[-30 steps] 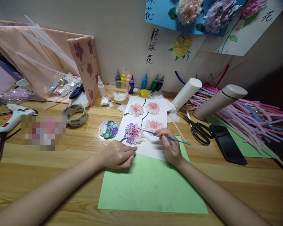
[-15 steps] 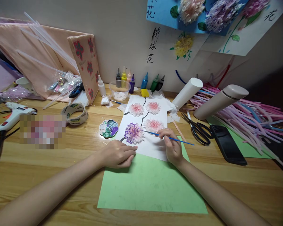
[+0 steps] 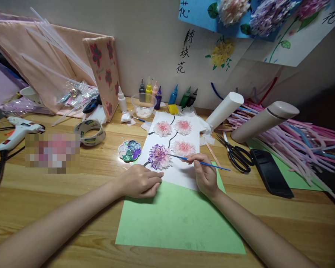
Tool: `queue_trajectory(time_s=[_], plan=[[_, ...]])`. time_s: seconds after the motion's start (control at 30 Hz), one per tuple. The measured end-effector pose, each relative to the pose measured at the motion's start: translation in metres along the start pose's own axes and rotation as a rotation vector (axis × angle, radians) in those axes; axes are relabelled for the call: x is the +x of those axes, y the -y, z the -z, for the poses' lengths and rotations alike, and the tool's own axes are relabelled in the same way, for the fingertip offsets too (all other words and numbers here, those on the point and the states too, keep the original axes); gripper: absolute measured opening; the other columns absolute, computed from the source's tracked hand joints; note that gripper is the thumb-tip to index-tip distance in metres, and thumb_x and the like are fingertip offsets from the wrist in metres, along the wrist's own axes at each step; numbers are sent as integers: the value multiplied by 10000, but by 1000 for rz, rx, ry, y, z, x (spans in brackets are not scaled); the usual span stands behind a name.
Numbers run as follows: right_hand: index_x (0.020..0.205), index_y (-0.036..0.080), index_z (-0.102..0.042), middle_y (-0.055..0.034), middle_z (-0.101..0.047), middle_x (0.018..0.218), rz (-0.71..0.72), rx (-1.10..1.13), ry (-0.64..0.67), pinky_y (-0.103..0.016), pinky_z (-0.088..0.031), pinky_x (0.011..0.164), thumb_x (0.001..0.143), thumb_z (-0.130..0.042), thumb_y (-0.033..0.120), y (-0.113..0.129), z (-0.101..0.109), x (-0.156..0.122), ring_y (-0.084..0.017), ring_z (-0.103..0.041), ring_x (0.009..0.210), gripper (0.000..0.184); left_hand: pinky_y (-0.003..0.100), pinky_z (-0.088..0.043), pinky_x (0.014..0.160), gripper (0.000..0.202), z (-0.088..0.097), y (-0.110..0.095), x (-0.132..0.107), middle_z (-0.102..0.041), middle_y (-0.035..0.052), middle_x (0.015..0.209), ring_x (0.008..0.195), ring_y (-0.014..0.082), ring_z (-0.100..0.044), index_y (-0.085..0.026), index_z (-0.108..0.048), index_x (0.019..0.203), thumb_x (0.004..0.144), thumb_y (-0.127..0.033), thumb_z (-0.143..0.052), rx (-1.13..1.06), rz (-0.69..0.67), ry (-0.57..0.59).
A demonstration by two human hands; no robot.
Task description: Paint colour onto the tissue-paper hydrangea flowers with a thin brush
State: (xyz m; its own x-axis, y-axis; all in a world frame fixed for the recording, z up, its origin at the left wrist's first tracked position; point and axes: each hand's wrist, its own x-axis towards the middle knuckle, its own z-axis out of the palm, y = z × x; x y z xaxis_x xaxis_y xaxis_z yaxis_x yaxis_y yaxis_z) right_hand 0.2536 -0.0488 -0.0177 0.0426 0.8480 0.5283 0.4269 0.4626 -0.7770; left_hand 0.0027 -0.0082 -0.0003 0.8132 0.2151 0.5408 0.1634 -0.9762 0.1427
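My right hand [image 3: 204,175] pinches a thin blue paintbrush [image 3: 212,165], whose tip touches the right side of a purple-tinted paper flower [image 3: 159,156]. That flower sits on a white sheet [image 3: 181,175] with three pink paper flowers [image 3: 182,148] and black stems. My left hand [image 3: 141,182] rests with curled fingers on the white sheet's lower left corner, holding it down. A green sheet [image 3: 178,219] lies under the white one. A small flower-shaped paint palette [image 3: 130,150] sits left of the sheet.
Paint bottles [image 3: 156,97] and a clear bowl [image 3: 141,105] stand by the wall. Tape roll [image 3: 89,132] and glue gun [image 3: 15,134] lie left. Scissors [image 3: 236,156], a black phone [image 3: 270,172], two white cylinders [image 3: 264,121] and a heap of pink straws [image 3: 301,141] lie right.
The brush tip has stayed on the purple flower's right edge with only small shifts of my right hand. The camera has turned slightly. My left hand has not moved.
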Motion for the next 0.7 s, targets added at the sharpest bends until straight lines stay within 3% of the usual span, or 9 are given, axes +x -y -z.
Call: queue_trajectory(time_s=[0.27,0.57,0.7], plan=[[958,225,-626,-47,-662,910,-22,-41,7,-356,-521,789,976,-443,291,-1,1,2,-191,-636,863,195,227,-457,437,244,1,-1,1,-766,43,917,523,132,-662,-148,-675,841,852,-167,-432,-9,-15,2],[936,232,-621,-30,-646,880,-12,70,-76,-313,-509,720,981,-436,273,2,0,2,-170,-627,816,195,220,-445,432,234,0,0,1,-765,46,898,499,126,-643,-152,-675,851,852,-168,-441,-13,-9,-8],[949,232,-620,-37,-648,900,-3,56,-11,-329,-506,757,981,-437,272,1,0,1,-179,-625,850,190,222,-434,423,234,0,0,1,-765,41,904,480,125,-630,-150,-677,838,851,-163,-444,-11,-8,-17]])
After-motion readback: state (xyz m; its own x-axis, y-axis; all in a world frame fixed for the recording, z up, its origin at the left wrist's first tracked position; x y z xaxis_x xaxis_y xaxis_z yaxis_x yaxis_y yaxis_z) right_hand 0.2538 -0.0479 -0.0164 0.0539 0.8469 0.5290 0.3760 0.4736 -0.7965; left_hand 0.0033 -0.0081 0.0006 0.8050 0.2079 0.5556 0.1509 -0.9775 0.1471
